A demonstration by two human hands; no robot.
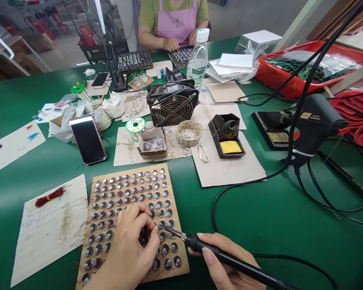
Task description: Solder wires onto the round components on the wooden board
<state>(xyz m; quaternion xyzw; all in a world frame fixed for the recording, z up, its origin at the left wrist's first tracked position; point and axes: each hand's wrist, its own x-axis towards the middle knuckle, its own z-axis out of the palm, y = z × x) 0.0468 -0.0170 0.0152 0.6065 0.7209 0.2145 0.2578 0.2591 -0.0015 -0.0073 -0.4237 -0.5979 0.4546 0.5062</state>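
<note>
A brown board [175,257] lies in front of me, filled with several rows of small round metal parts with thin red wires. My left hand [130,245] rests on the board with its fingers pinched together over one part; what they pinch is too small to see. My right hand [224,266] grips a black soldering iron [230,259], whose tip touches a part right beside my left fingertips. The iron's cable runs off to the right.
A phone [87,139], a solder spool [135,125], a fan [172,105], an iron stand with a yellow sponge [228,137], a water bottle [198,60] and a red basket [290,80] stand behind. A bundle of red wires [50,196] lies at the left. Another person works opposite.
</note>
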